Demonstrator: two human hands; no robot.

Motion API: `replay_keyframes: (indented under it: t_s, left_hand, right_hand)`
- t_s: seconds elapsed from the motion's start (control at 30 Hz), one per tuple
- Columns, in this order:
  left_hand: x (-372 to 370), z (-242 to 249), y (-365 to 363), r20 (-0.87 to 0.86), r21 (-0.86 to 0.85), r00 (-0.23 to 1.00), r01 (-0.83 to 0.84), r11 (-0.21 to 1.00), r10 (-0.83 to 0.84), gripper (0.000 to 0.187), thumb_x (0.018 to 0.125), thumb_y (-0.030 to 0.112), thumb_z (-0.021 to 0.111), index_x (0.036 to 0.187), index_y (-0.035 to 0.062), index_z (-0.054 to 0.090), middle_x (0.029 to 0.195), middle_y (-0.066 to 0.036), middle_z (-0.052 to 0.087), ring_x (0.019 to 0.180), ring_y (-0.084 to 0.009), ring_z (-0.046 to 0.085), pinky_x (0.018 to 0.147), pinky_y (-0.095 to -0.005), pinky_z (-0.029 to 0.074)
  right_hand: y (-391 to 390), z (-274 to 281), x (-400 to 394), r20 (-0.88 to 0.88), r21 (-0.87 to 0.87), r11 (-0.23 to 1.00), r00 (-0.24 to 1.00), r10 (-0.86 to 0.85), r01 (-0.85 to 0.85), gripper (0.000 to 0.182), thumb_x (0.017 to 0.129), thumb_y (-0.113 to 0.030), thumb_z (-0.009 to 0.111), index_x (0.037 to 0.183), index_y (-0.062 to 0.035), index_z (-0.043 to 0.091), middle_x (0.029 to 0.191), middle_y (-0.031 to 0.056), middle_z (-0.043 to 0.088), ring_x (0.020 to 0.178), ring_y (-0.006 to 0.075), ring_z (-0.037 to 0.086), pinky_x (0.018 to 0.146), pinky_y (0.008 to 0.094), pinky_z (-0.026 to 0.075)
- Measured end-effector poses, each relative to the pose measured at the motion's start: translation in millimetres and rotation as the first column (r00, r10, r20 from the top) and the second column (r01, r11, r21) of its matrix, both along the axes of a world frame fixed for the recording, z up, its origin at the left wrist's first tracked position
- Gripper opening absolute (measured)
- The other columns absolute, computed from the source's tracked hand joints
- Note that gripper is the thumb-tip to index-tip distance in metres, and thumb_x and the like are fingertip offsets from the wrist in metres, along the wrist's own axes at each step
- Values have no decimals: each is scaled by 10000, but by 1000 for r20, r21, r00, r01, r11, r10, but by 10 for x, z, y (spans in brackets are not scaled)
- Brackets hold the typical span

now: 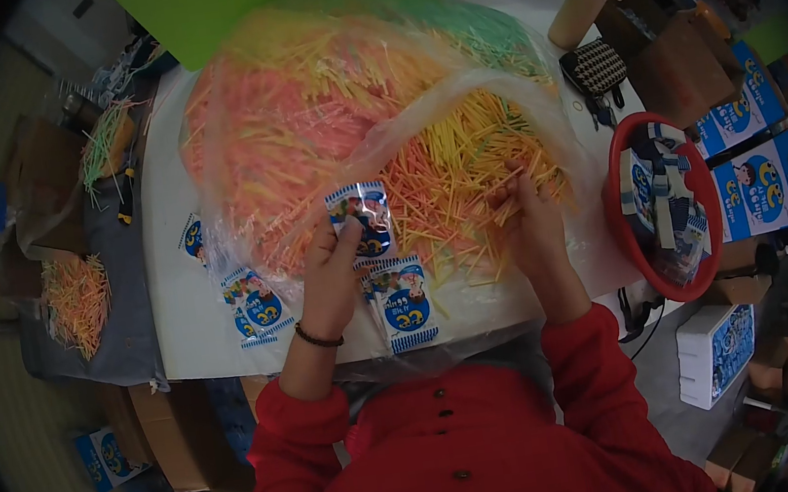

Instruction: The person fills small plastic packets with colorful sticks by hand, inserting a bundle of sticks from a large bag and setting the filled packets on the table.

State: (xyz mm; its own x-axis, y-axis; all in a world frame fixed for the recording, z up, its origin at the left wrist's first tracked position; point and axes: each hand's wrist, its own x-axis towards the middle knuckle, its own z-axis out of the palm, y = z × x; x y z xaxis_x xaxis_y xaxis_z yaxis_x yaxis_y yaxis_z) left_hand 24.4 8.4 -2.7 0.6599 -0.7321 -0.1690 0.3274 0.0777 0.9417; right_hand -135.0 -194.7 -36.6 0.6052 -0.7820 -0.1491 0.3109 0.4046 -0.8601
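Note:
A small blue-and-white printed packet point(372, 211) is pinched upright between the thumb and fingers of my left hand point(329, 264). My right hand point(533, 228) is over the right front of a heap of thin pink, yellow and orange sticks point(442, 155), its fingertips drawn together on a few of them. The heap fills a large clear plastic bag point(294, 90), whose edge is folded back. Just below my left hand, more packets point(404, 299) lie overlapping on the white table point(187, 318). Another group of packets point(258, 306) rests farther left.
On the right, a red basket point(621, 216) holds more packets. Behind it are a tan bottle point(581, 4) and a checked pouch point(594, 67). Printed blue boxes point(763, 187) stand beyond. At left, loose sticks point(77, 306) lie on a grey surface point(131, 330).

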Motion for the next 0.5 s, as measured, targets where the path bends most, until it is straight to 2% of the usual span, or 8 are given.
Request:
replay_keyframes:
  t_s: [0.07,0.1,0.17,0.2,0.27,0.3,0.37,0.5]
  left_hand:
    - [-16,150,-49,-377,-107,926,-76,991,30,245,1002,206,490,1171,54,581,1041,-24,655,889,-99,644,741,-284,566]
    - [-8,139,-56,-373,-111,928,-73,991,27,245,1002,206,490,1171,54,581,1041,-24,655,889,-99,644,741,-284,566]
    - [1,44,-48,-435,-126,900,-43,991,-16,275,1006,238,486,1183,53,585,1046,-37,677,925,-145,666,781,-340,574]
    - [-2,-7,-47,-437,-124,899,-47,991,-12,275,1006,238,486,1183,53,585,1046,-37,677,925,-145,666,781,-340,574]
    - [-24,-103,-52,-330,-139,941,26,990,-71,282,1005,236,486,1179,36,584,1061,-45,676,924,-151,670,807,-345,575]
    - [-29,-137,-54,-330,-137,941,24,990,-69,282,1005,236,486,1179,36,584,1061,-45,676,924,-151,670,807,-345,575]
    - [-53,-185,-52,-232,-161,969,45,986,-82,263,990,208,521,1179,37,588,1064,-51,677,902,-147,675,789,-315,571]
    - [-127,-91,-89,-261,-168,960,55,984,-98,169,943,113,592,1095,41,614,1044,-20,654,913,-94,646,766,-244,542]
  right_hand:
    - [-100,-11,22,204,356,934,978,-51,-25,309,1014,-151,439,1283,-1,456,964,37,549,872,134,542,837,283,472]
    - [-64,44,41,209,353,935,977,-53,-25,309,1014,-151,439,1283,-1,456,964,37,549,872,134,542,837,283,472]
    - [74,131,72,32,44,998,998,-53,51,323,1002,-108,448,1302,13,441,954,35,546,893,129,536,861,270,454]
    - [108,96,73,30,46,998,998,-49,47,323,1002,-108,448,1302,13,441,954,35,546,893,129,536,861,270,454]
    - [170,-52,65,-232,-621,779,969,-80,-84,341,987,-60,454,1322,3,434,1012,43,549,949,124,534,889,271,442]
    - [194,-138,35,-233,-620,780,969,-78,-86,341,987,-60,454,1322,3,434,1012,43,549,949,124,534,889,271,442]
    - [202,-277,-56,-400,-776,562,912,-86,-288,319,975,-27,459,1294,-15,465,1130,76,571,1005,140,560,819,295,489]
    - [47,-225,-59,-435,-553,755,895,99,-352,302,965,-23,476,1267,-27,494,1151,72,570,1020,127,550,839,273,466]
